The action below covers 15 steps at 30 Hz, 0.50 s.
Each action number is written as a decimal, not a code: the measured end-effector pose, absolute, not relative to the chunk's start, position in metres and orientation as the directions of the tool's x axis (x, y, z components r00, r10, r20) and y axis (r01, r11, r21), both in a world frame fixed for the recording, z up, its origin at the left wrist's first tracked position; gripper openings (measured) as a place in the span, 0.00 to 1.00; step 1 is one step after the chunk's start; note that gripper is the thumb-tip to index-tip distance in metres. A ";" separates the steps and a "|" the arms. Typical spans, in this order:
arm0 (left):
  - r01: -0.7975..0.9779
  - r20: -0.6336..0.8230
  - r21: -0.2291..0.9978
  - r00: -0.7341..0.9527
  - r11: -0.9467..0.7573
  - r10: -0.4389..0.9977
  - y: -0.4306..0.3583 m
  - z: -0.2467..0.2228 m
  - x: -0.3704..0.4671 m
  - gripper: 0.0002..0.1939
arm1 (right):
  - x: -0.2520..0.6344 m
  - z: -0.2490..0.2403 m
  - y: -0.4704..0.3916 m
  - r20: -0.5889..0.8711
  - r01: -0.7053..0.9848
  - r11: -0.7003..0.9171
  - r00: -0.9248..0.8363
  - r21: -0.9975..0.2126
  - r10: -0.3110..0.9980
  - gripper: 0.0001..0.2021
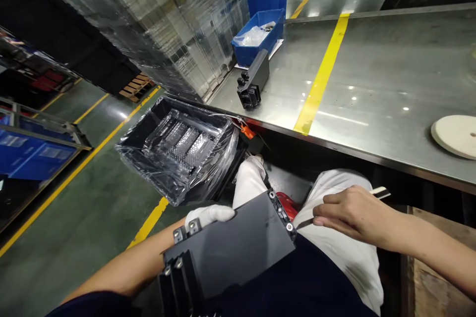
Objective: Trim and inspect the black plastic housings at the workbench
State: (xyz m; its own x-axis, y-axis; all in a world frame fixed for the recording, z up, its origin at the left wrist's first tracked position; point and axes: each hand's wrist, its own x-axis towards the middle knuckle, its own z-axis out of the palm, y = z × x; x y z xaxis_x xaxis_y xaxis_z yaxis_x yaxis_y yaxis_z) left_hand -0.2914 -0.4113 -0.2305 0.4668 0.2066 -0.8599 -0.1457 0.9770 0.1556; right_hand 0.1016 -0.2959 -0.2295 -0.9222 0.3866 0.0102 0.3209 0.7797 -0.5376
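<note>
A flat dark grey part point(241, 242) with black fittings at both ends lies tilted over my lap. My left hand point(210, 214), in a white glove, grips its upper left edge, the thumb on the flat face. Bare and closed, my right hand point(347, 213) pinches a thin tool point(380, 192); its dark tip reaches the part's right end near a round metal insert, and its pale end sticks out behind the hand. A similar dark part point(255, 80) stands on the metal table.
The metal table point(379, 84) has a yellow tape strip and a white disc point(457, 135). A blue bin point(259, 37) holds plastic bags. At left, a black crate point(178, 148) lined with clear plastic sits beside wrapped stacks point(167, 20). A wooden surface point(439, 277) is at lower right.
</note>
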 end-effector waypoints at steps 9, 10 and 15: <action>-0.078 -0.827 0.195 0.522 0.978 0.206 -0.404 -0.213 -0.281 0.23 | 0.102 -0.226 -0.297 -0.010 0.312 0.736 -0.924 -0.600 0.383 0.24; -0.076 -0.817 0.210 0.534 0.975 0.218 -0.402 -0.212 -0.279 0.23 | 0.102 -0.223 -0.296 -0.099 0.343 0.656 -0.920 -0.673 0.379 0.25; -0.035 -0.767 0.246 0.604 0.969 0.217 -0.394 -0.206 -0.274 0.23 | 0.103 -0.213 -0.290 -0.586 0.591 -0.007 -0.799 -0.807 0.137 0.32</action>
